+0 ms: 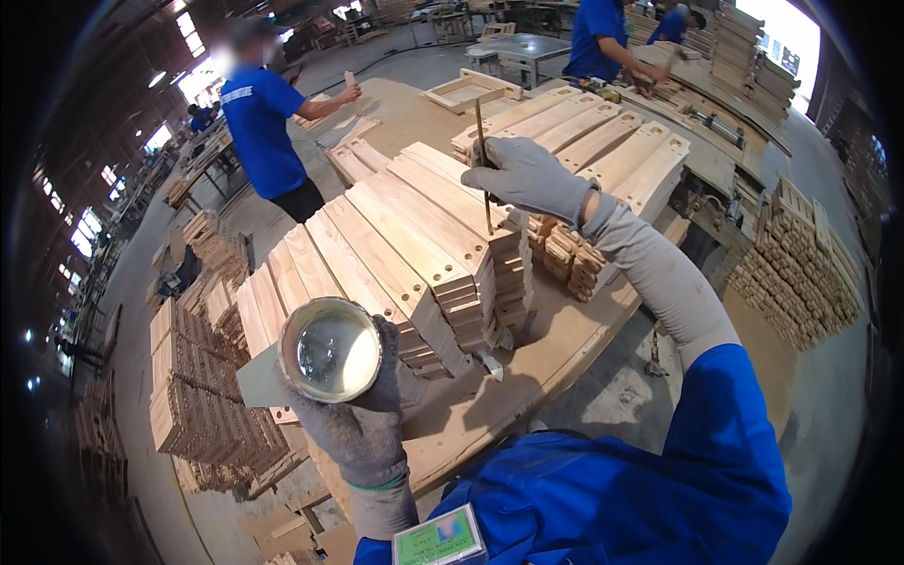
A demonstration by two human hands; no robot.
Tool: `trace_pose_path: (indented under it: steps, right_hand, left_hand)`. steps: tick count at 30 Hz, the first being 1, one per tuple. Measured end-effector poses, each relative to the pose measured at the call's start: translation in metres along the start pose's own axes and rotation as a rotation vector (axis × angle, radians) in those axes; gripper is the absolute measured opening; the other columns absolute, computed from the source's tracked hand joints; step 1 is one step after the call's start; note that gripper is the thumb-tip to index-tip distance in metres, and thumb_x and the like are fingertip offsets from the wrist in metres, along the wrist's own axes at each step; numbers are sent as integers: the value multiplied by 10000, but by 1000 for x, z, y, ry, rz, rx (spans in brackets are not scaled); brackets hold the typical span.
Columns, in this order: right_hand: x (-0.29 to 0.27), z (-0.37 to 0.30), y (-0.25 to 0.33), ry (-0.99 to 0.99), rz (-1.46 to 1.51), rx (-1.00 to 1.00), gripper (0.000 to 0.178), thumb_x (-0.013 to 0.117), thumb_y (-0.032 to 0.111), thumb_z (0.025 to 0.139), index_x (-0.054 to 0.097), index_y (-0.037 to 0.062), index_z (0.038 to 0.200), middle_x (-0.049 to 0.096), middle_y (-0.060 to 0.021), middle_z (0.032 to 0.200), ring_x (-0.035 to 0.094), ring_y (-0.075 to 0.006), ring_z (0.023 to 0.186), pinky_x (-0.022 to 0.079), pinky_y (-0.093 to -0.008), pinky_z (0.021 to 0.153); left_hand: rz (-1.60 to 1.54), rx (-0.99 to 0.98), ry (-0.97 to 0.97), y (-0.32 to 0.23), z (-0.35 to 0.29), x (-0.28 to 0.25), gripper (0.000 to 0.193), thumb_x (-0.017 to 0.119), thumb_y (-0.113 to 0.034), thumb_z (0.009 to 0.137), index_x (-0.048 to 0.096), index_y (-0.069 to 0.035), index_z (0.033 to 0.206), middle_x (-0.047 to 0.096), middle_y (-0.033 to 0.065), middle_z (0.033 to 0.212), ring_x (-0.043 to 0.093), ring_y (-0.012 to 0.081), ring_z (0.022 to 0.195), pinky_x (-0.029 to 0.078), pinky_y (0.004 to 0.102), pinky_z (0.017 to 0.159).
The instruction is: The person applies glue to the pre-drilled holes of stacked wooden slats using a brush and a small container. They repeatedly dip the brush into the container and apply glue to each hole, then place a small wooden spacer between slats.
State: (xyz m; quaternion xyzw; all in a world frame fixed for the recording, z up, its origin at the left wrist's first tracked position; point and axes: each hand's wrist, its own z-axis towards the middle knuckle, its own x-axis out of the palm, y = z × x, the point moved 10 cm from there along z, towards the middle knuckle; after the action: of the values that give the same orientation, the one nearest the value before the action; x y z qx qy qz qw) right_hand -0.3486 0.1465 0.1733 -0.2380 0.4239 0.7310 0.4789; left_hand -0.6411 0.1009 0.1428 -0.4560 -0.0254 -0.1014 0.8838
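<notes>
Grey knit gloves cover both hands. My left hand (363,424) is wrapped round a round open can (292,363), with a pale, glossy liquid (331,352) inside it. Between the fingers and thumb of my right hand (527,177) stands a thin brown stick (481,141), nearly upright. Its lower tip is at the end of a wooden board (443,193) on the stack; whether it touches is hard to tell. Several pale boards (353,250) lie side by side in layered stacks, with round holes near their closest ends.
The boards rest on a wooden worktable (556,363). More board stacks stand to the left (202,395) and the right (800,264). A co-worker in blue (264,132) stands across the table holding a small wood piece. Another co-worker (598,38) works at the back, near a wooden frame (471,89).
</notes>
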Motion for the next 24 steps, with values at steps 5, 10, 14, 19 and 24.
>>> trace_pose_path:
  steps: [5, 10, 14, 19, 24]
  right_hand:
    - [6, 6, -4, 102, -48, -83, 427, 531, 400, 820, 549, -27, 827, 581, -210, 764, 562, -378, 751, 446, -430, 680]
    - [1, 3, -6, 167, 184, -19, 424, 536, 397, 821, 556, -27, 828, 570, -204, 740, 545, -365, 716, 426, -436, 648]
    - [-21, -2, -25, 79, 342, 22, 397, 546, 370, 847, 574, -26, 855, 584, -153, 719, 585, -285, 676, 445, -377, 613]
    - [-61, -42, -5, -2, 1077, 53, 172, 611, 145, 854, 583, -18, 902, 633, -96, 798, 623, -143, 738, 517, -259, 673]
    - [-54, -85, 16, -41, 1087, -217, 146, 641, 10, 810, 591, -27, 943, 645, -113, 890, 625, -138, 807, 528, -267, 735]
  left_hand:
    - [107, 111, -57, -8, 1, 21, 650, 731, 98, 689, 402, 20, 1244, 563, 141, 1119, 595, 214, 1012, 520, 315, 871]
    - [-1095, -503, -189, 45, -7, 52, 468, 619, -96, 859, 395, -57, 1268, 442, 199, 1249, 485, 288, 1167, 471, 492, 944]
    - [-680, -296, -96, 47, -5, 54, 632, 639, -266, 850, 305, -6, 1320, 422, 190, 1273, 441, 315, 1199, 409, 459, 999]
    - [278, 213, 161, 27, -20, 78, 944, 690, -344, 791, 107, 77, 1402, 328, 198, 1360, 396, 288, 1244, 331, 378, 1045]
    - [472, 313, 151, 18, -35, 113, 850, 726, -107, 732, 197, 52, 1378, 359, 176, 1345, 408, 282, 1234, 318, 373, 1047]
